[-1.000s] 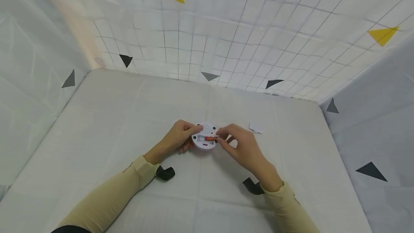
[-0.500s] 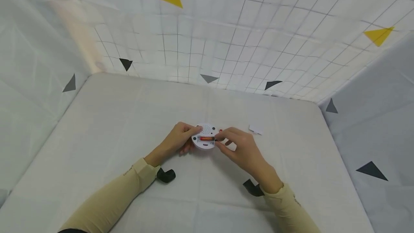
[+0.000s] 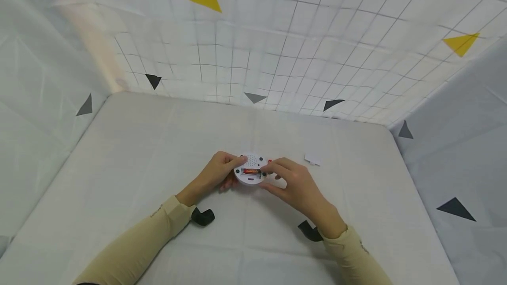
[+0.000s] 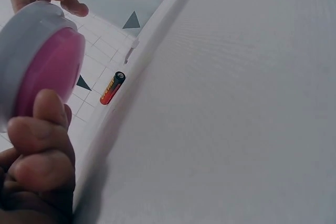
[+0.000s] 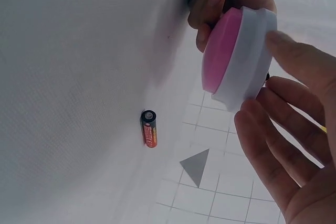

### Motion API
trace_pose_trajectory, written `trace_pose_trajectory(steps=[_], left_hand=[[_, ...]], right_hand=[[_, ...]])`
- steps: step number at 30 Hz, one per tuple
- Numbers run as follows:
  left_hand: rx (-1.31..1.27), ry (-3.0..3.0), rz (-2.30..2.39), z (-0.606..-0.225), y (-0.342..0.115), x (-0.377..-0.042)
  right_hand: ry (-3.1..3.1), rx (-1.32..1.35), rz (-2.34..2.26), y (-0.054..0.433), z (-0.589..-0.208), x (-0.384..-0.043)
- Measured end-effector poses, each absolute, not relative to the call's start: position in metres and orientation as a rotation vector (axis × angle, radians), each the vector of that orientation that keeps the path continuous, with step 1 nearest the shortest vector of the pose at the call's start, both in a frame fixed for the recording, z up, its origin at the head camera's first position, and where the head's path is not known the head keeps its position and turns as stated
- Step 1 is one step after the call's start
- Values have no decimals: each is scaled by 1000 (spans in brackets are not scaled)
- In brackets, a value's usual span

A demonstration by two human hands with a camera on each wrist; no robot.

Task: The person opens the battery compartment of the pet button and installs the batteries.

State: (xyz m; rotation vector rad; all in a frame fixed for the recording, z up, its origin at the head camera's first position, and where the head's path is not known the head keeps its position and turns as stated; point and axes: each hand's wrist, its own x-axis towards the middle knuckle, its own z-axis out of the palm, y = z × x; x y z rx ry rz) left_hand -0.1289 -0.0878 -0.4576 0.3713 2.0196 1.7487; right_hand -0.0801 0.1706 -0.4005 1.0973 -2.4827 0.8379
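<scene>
White-covered bench (image 3: 198, 250): at frame centre, the left hand (image 3: 222, 168) grips a round white-and-pink plastic device (image 3: 251, 161); the right hand (image 3: 292, 184), fingers apart, touches it. One orange-and-black cylindrical battery (image 5: 149, 129) bears unreadably blurred lettering.

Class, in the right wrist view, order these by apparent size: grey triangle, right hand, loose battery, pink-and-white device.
1. Right hand, perhaps enlarged by nearness to the camera
2. Pink-and-white device
3. Grey triangle and loose battery: too alike to rank
</scene>
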Motion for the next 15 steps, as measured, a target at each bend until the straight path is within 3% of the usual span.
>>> trace_pose_trajectory(steps=[15], left_hand=[[373, 2028, 1715, -458, -89, -131]], right_hand=[[-2446, 1126, 689, 167, -401, -79]])
